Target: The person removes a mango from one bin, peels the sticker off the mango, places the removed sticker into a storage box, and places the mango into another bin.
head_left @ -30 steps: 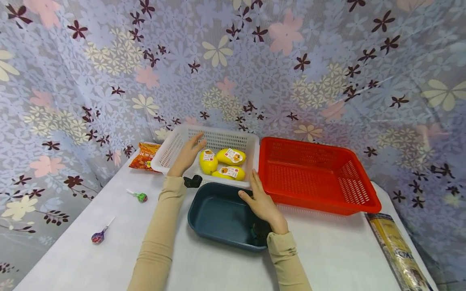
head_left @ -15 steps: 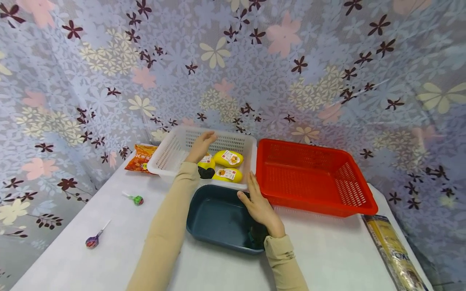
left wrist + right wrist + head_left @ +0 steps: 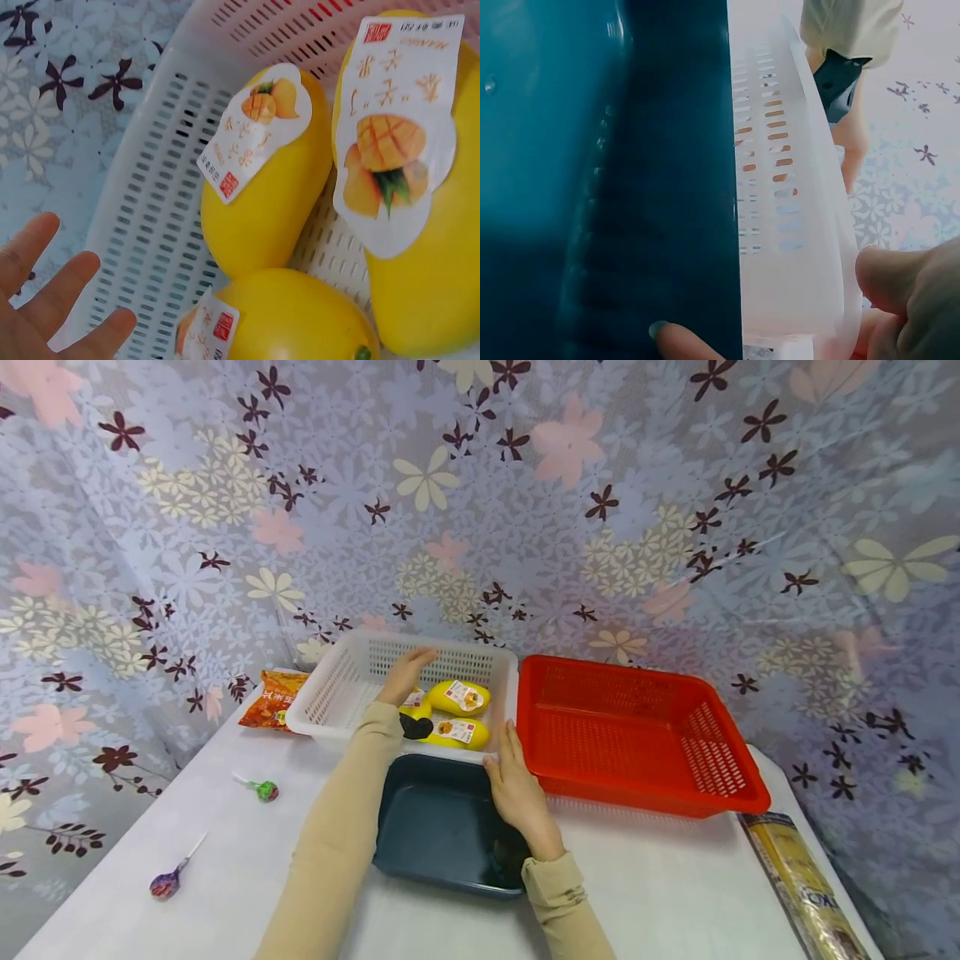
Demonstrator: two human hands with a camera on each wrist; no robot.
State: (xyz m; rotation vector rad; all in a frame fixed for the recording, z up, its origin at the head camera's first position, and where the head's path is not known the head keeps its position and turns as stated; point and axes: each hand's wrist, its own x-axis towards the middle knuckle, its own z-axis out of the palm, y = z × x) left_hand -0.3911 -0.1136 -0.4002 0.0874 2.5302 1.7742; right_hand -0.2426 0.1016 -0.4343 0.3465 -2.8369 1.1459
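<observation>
Three yellow mangoes (image 3: 459, 696) with white stickers lie in the white plastic basket (image 3: 324, 695). My left hand (image 3: 407, 677) is over the basket, above its back part, with fingers spread. In the left wrist view its fingers (image 3: 64, 289) are apart from the mangoes (image 3: 262, 202) and hold nothing. My right hand (image 3: 520, 789) rests at the basket's front right corner, fingers straight along its side. In the right wrist view its fingers (image 3: 889, 277) touch the basket's rim, and the thumb is over the dark blue bin (image 3: 442, 827).
A red basket (image 3: 607, 735) stands right of the white one. An orange snack bag (image 3: 273, 700) lies at the far left. Two lollipops, one green (image 3: 266, 791) and one purple (image 3: 165, 885), lie on the left. A long yellow packet (image 3: 802, 885) lies at the right edge.
My left hand has moved right over the basket, with its wrist now across the front rim. The right hand stays at the basket's corner. The whole head view has shifted slightly.
</observation>
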